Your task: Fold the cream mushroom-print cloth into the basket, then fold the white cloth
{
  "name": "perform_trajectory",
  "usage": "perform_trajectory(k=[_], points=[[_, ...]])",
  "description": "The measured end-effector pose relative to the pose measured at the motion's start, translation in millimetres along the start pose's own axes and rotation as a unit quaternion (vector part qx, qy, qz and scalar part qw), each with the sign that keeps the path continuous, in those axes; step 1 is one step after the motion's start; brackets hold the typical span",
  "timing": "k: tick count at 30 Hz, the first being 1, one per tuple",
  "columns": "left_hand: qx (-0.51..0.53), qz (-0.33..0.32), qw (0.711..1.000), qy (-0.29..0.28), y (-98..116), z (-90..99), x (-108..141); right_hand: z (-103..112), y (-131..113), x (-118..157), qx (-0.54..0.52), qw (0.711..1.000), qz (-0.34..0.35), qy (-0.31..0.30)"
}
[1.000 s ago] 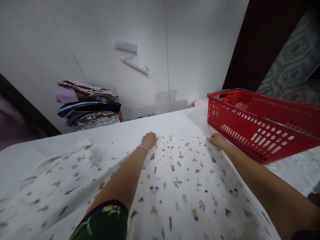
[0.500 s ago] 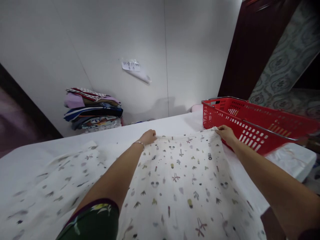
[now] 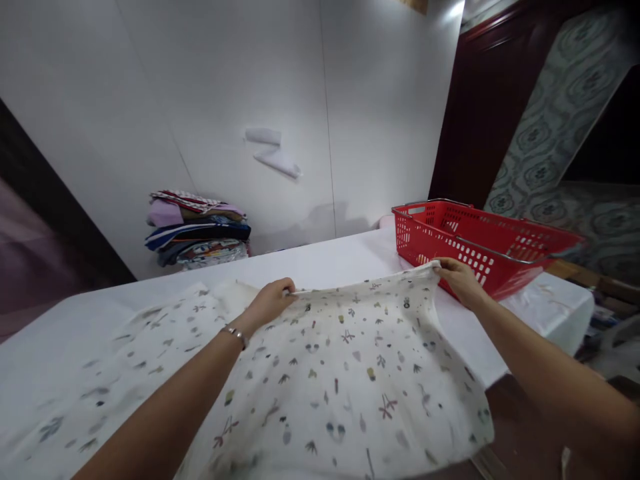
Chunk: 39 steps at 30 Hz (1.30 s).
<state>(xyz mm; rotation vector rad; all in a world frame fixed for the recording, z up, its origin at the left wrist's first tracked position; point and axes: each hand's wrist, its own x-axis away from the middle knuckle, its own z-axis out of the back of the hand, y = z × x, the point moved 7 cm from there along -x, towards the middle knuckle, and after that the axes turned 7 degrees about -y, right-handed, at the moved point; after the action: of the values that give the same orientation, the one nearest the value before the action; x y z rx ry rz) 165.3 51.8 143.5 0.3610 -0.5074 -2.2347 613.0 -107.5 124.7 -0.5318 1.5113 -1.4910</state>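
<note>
A thin white fabric [image 3: 350, 360] with small printed motifs stretches between my two hands. My left hand [image 3: 274, 301], a bracelet on its wrist, pinches the far edge toward the left. At the far right corner, my right hand [image 3: 459, 279] grips the same fabric close to the red basket. The near part of the cloth hangs down over the table's front edge. To the left, more fabric of the same print [image 3: 145, 353] lies spread and wrinkled on the white table, partly behind my left forearm.
A red plastic basket [image 3: 445, 243] with metal handles stands on the white table [image 3: 330, 257] at the right. A stack of folded cloths [image 3: 200, 230] rests at the back left against a pale wall. Paper strips [image 3: 275, 157] are stuck to that wall.
My left hand has shifted left and a little nearer along the fabric's edge, drawing it taut. The cloth's lower part has lifted and swung out. The camera view has turned slightly.
</note>
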Motion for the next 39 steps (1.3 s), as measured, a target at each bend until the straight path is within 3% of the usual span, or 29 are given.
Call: perform_trajectory(k=[7, 13, 17, 21, 26, 33, 39], points=[[0.020, 0.055, 0.998, -0.003, -1, -37.7, 75, 1, 4, 61, 0.018, 1.000, -0.014, -0.009], [-0.002, 0.064, 0.997, -0.052, -14, -83.9, 101, -9, 36, 107, 0.050, 0.997, -0.053, -0.019], [-0.020, 0.022, 0.995, -0.099, -9, -98.2, 110, -3, 56, 139, 0.127, 0.988, -0.091, -0.012], [-0.017, -0.006, 0.994, -0.105, 1, -96.3, 111, 3, 56, 161, 0.193, 0.977, -0.091, -0.011], [-0.031, -0.033, 0.994, -0.100, 17, -101.8, 99, 0, 53, 170, 0.222, 0.971, -0.090, -0.025], [-0.090, -0.141, 0.979, -0.120, 68, -134.2, 72, -5, 61, 169, 0.276, 0.958, -0.032, -0.066], [-0.117, -0.176, 0.967, -0.141, 100, -160.3, 51, -5, 66, 172, 0.315, 0.945, 0.017, -0.088]])
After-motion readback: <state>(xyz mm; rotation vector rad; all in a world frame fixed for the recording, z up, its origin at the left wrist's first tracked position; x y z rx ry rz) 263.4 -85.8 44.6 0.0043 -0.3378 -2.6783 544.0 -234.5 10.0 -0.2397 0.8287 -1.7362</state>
